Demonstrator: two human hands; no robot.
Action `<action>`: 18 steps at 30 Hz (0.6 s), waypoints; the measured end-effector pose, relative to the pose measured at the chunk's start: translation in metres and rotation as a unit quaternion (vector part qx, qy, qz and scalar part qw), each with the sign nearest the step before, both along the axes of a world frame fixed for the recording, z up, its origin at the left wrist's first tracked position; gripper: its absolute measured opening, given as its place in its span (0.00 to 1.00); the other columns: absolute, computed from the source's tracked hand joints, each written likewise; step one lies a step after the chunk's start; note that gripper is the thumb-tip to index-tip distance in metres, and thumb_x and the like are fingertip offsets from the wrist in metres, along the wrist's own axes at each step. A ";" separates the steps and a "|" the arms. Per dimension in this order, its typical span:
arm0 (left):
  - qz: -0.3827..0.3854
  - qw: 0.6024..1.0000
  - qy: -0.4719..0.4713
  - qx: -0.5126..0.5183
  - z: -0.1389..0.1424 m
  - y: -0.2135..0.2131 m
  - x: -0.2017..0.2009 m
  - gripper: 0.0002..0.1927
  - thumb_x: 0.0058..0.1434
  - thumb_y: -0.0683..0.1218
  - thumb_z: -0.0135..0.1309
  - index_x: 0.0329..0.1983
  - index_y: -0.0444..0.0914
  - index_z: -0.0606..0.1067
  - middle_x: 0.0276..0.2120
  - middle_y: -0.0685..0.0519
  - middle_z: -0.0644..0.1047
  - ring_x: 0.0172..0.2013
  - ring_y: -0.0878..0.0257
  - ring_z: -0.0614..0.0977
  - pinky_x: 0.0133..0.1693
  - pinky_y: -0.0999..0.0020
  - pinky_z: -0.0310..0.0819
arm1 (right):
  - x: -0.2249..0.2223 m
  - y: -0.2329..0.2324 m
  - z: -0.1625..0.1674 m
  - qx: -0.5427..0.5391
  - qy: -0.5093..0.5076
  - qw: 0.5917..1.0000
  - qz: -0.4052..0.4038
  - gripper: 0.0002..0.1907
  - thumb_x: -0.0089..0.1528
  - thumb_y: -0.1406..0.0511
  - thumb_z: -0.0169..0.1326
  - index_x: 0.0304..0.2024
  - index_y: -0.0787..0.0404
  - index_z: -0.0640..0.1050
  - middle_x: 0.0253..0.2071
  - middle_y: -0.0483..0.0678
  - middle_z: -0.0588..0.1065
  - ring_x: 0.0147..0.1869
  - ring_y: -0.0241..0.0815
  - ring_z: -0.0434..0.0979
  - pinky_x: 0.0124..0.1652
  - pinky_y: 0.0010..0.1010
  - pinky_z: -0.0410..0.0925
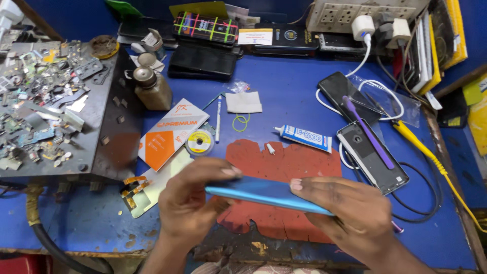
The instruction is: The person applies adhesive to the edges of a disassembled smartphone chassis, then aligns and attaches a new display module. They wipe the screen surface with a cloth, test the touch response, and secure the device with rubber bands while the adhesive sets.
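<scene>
Both hands hold a thin blue phone (266, 195) edge-on above a worn red mat (289, 167) on the blue tabletop (284, 96). Left hand (190, 203): fingers closed around the phone's left end, thumb on top. Right hand (350, 213): fingers gripping the right end, thumb pressed on the upper edge. Judgement: the phone looks light, stiff and smooth, likely slippery and fragile on its glass face; best held by the long edges, as now, not the flat faces. Packages and labels: a flat orange-and-white rectangular package (170, 133) lies left of the mat, a round spool (199, 142) just beside it. A small white glue tube with a blue label (304, 137) lies above the mat. A second phone, back up (373, 157), sits right, a purple tool (368, 132) across it. A rectangular white-and-yellow card (255, 36) stands at the rear.
</scene>
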State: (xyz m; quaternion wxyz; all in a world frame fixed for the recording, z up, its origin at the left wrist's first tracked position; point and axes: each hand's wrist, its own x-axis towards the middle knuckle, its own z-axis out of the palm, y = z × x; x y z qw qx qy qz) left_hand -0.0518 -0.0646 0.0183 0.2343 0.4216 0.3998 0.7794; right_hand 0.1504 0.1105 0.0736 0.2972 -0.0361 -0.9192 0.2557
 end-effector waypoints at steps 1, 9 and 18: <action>0.002 0.997 0.066 -0.031 0.002 -0.004 -0.002 0.20 0.56 0.28 0.62 0.51 0.31 0.77 0.48 0.44 0.81 0.45 0.57 0.85 0.44 0.65 0.85 | 0.001 0.004 0.002 0.038 0.000 0.999 0.019 0.23 0.49 0.72 0.66 0.48 0.62 0.80 0.45 0.51 0.83 0.49 0.49 0.87 0.45 0.33 0.79; 0.069 0.983 0.164 -0.042 0.007 -0.004 0.005 0.16 0.53 0.26 0.61 0.43 0.32 0.80 0.41 0.46 0.84 0.44 0.57 0.89 0.44 0.68 0.87 | 0.002 0.012 0.003 0.034 -0.025 0.999 0.019 0.23 0.47 0.70 0.68 0.46 0.60 0.82 0.44 0.49 0.83 0.47 0.46 0.87 0.44 0.32 0.79; 0.042 0.963 0.149 -0.222 0.013 0.007 0.015 0.15 0.56 0.39 0.63 0.48 0.35 0.80 0.34 0.49 0.86 0.30 0.65 0.86 0.33 0.71 0.79 | -0.006 0.038 0.016 -0.155 -0.208 0.961 -0.093 0.14 0.50 0.71 0.67 0.39 0.60 0.86 0.28 0.45 0.81 0.28 0.35 0.81 0.29 0.27 0.75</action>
